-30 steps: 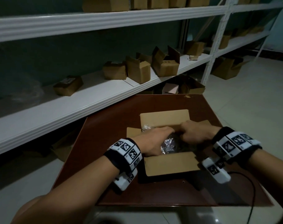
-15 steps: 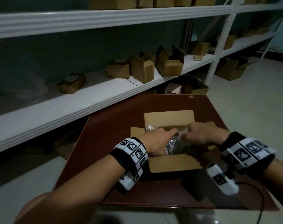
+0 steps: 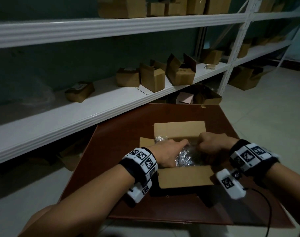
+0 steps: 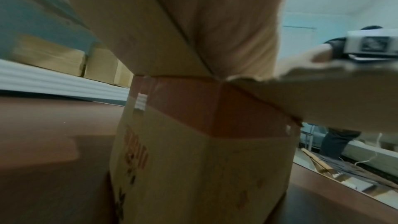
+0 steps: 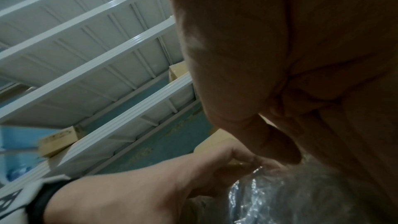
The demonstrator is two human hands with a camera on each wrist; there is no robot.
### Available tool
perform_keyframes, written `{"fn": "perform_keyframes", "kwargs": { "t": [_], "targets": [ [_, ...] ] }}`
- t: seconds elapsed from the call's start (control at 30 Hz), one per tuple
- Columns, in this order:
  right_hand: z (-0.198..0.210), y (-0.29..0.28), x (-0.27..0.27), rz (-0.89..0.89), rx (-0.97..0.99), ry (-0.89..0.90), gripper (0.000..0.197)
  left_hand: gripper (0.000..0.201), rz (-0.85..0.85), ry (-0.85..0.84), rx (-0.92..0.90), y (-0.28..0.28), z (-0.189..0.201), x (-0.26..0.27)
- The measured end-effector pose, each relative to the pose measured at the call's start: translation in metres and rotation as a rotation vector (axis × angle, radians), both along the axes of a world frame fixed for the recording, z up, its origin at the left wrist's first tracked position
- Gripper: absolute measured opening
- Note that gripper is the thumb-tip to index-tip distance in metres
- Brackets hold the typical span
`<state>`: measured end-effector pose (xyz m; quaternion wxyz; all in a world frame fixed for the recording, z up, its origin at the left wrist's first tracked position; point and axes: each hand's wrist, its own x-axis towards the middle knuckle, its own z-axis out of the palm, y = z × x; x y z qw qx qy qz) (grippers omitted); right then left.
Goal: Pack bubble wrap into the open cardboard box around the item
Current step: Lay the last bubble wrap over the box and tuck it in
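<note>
An open cardboard box (image 3: 183,177) stands on a dark red-brown table (image 3: 121,134), with its outer wall (image 4: 193,168) close to the left wrist camera. Crinkled clear bubble wrap (image 3: 185,158) fills the inside and hides the item beneath it. My left hand (image 3: 169,153) lies palm down on the wrap at the box's left side, fingers nearly straight and pressing. My right hand (image 3: 212,144) is at the right side, knuckles up. Its fingers (image 5: 269,134) curl down into the bubble wrap (image 5: 280,198). A bit of wrap (image 3: 160,139) pokes up at the far left corner.
White metal shelving (image 3: 77,117) runs along the left and behind the table, holding several small cardboard boxes (image 3: 180,72). More boxes (image 3: 207,98) sit on the floor beyond the table's far edge. A cable (image 3: 269,211) trails from my right wrist over the table's near right corner.
My hands have drawn slightly apart inside the box, so more bubble wrap shows between them. Both stay on the wrap, and the box has not moved.
</note>
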<state>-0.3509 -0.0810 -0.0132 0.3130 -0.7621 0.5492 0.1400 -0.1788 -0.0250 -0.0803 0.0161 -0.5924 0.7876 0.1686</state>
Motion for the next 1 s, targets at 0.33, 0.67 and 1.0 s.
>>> {"fn": "perform_keyframes", "kwargs": {
  "t": [0.33, 0.67, 1.0],
  "targets": [
    [0.011, 0.003, -0.006, 0.106, -0.456, -0.067, 0.028, 0.080, -0.007, 0.030, -0.026, 0.002, 0.003, -0.001],
    [-0.018, -0.014, 0.004, 0.195, 0.000, 0.086, 0.035, 0.079, -0.025, 0.002, -0.036, 0.006, -0.001, -0.001],
    [-0.034, -0.009, -0.004, 0.339, -0.257, 0.087, 0.043, 0.090, -0.037, 0.169, 0.093, 0.012, 0.022, 0.007]
  ]
}}
